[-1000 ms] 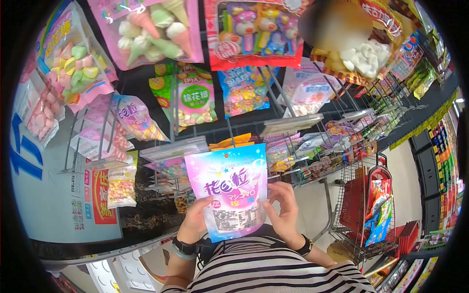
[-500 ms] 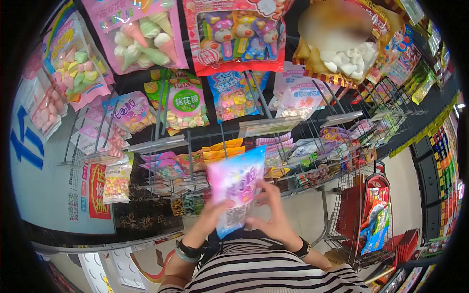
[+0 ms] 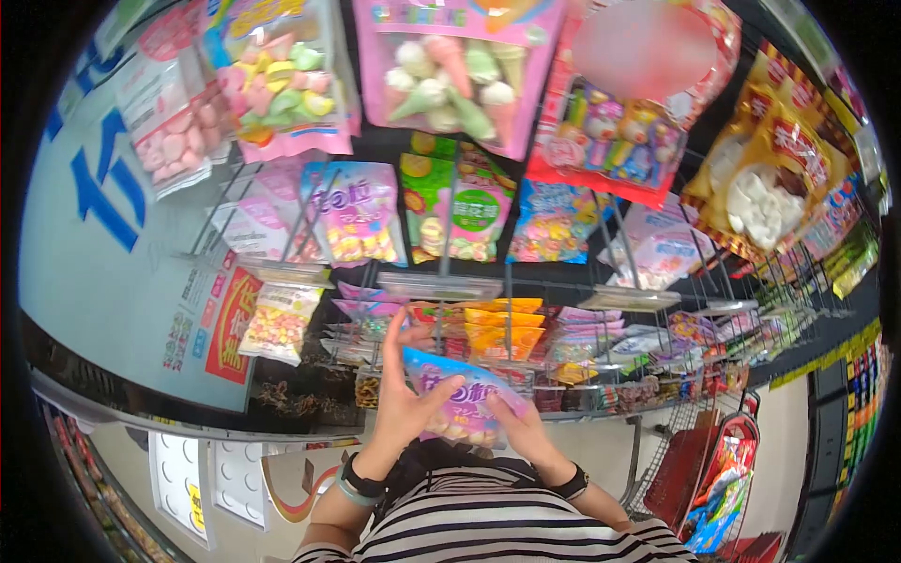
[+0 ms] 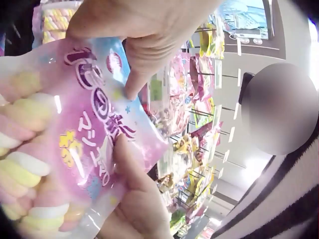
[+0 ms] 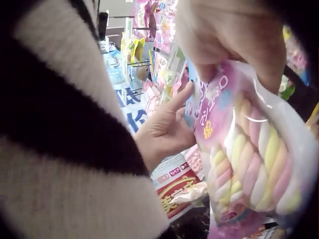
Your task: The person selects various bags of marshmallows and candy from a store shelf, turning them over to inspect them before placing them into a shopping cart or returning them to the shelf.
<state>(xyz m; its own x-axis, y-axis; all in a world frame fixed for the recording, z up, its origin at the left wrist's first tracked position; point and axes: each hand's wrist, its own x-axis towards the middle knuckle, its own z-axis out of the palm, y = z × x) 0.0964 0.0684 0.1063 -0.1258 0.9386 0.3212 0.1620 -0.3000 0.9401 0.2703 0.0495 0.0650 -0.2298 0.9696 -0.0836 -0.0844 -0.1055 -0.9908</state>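
Observation:
A pink and blue bag of twisted marshmallows [image 3: 465,413] is held low in front of the striped shirt, tilted, its printed front facing up. My left hand [image 3: 404,408] pinches its left side, thumb over the front and one finger pointing up past the top edge. On the right side my right hand [image 3: 527,436] grips the bag with its thumb on the front; its other fingers are mostly hidden behind. Pink, yellow and white twists [image 5: 259,154] show through the clear window in the right wrist view. A matching bag [image 3: 357,216] hangs on the rack ahead.
Metal hooks with price holders [image 3: 441,285] stick out over the lower rack. Large marshmallow bags [image 3: 460,75] hang along the top, with orange packets [image 3: 504,328] beneath. At the right stands a shopping cart [image 3: 680,469] with a red basket and bright packets.
The bag has been turned from its text-covered back to its front and tilted flatter. Both hands have kept hold of it. The head view has shifted left along the rack.

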